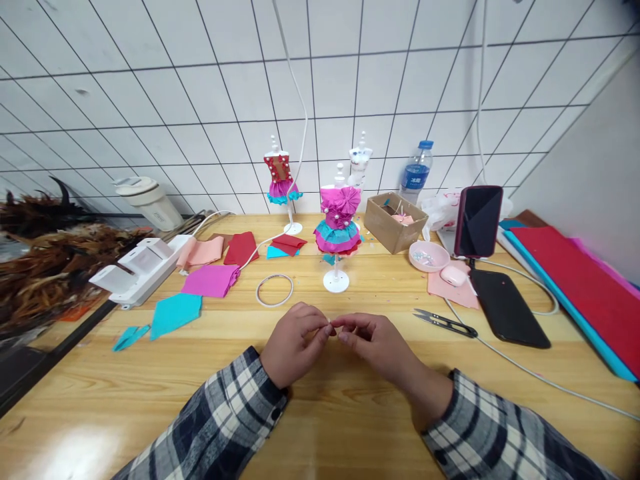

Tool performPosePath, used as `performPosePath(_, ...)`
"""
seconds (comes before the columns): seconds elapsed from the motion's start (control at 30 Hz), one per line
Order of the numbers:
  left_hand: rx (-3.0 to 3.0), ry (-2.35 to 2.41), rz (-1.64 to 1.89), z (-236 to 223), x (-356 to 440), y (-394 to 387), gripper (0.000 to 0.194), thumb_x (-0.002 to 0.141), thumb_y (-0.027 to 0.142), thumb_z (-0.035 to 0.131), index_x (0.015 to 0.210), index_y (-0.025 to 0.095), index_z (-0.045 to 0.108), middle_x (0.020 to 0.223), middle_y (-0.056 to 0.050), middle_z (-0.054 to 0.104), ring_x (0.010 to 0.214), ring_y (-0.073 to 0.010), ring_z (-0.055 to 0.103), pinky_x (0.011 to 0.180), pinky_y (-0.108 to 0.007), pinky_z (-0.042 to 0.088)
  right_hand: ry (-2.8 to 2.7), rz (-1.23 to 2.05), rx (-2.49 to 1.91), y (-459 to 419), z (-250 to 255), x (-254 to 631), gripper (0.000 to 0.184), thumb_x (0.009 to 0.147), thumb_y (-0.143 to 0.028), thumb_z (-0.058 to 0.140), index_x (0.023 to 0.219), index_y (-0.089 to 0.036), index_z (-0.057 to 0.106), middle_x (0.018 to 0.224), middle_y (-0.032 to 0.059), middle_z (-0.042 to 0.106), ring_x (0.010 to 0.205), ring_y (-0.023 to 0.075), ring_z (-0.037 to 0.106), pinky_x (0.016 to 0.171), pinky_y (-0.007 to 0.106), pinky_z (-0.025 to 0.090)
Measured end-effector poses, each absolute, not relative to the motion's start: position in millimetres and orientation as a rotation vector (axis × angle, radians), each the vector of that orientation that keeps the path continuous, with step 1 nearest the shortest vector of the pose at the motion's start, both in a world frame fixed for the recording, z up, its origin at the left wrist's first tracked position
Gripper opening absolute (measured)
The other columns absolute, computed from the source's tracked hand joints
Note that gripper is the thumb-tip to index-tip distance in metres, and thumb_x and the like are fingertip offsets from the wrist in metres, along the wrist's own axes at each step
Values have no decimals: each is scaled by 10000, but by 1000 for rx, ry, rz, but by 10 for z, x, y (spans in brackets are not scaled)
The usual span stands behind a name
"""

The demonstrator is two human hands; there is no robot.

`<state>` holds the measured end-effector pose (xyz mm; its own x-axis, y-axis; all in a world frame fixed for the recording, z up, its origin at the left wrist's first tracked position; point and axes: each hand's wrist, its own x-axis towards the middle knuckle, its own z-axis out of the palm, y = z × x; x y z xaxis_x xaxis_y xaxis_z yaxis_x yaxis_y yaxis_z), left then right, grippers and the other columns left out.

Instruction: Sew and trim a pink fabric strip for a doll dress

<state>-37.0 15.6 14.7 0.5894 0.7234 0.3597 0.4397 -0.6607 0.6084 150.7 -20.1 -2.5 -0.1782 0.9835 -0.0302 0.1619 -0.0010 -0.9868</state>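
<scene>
Three mannequins stand at twelve o'clock. Left hand curls inward, fingers pinched closed; right hand meets it, fingers slightly parted; contents unclear.

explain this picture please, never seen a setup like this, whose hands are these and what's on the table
There's one picture, from a camera worn on a person's head, looking forward and down. No robot: the left hand and right hand are the wearer's own, bare. Their fingertips meet above the wooden table; anything pinched there is too small to make out.

Beyond them stands a small dress form in pink and blue, with two more behind. Coloured pieces lie to the left. To the right are snips, a pink dish, an open box and an upright phone.
</scene>
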Motion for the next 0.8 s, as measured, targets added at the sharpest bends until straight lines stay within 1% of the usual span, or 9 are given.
performPosePath(0.07,2360,937,841,150,-373,167,226,913,222,524,773,160,690,764,-55,678,746,-167,585,704,-309,438,-1460,1298,-1244,-205,-33,1506,264,801,-310,637,1010,-199,755,748,12,699,594,118,533,559,255,411)
performPosePath(0.1,2361,932,845,151,-371,168,222,911,216,522,775,163,689,765,-52,678,745,-164,587,706,-306,440,-1450,1307,-1235,-205,-34,1508,264,804,-312,635,1007,-194,755,766,19,708,609,121,548,568,258,420)
performPosePath(0.2,2362,915,857,159,-363,157,209,902,204,519,777,171,683,771,-47,679,748,-158,592,710,-301,447,-1410,1322,-1212,-201,-27,1514,250,810,-331,637,975,-188,758,872,48,751,720,153,622,645,285,475)
performPosePath(0.27,2367,906,873,169,-355,145,207,896,204,519,766,174,677,765,-49,678,741,-159,593,704,-300,451,-1395,1336,-1204,-199,-18,1513,247,806,-342,645,966,-192,758,907,53,764,764,167,645,676,301,495)
performPosePath(0.47,2381,888,904,204,-345,132,195,884,184,516,757,176,664,755,-45,676,732,-154,598,699,-292,464,-1403,1305,-1192,-211,-7,1503,234,805,-334,641,955,-196,754,890,50,771,729,159,649,644,294,491)
performPosePath(0.6,2374,879,896,208,-351,137,195,879,176,516,759,178,670,764,-42,684,743,-153,611,714,-295,476,-1462,1211,-1201,-224,8,1505,188,816,-292,639,937,-203,752,828,36,761,657,135,619,577,258,464)
performPosePath(0.7,2369,850,886,198,-355,146,206,887,157,500,796,175,684,800,-46,699,780,-154,627,746,-295,489,-1526,1036,-1219,-231,21,1516,135,820,-254,658,905,-215,756,804,24,740,621,113,581,553,233,442)
performPosePath(0.8,2385,832,882,183,-353,152,215,902,155,490,844,172,697,848,-56,706,811,-157,631,762,-297,496,-1600,855,-1206,-244,25,1530,122,832,-241,669,910,-241,763,787,15,709,607,105,553,544,226,432)
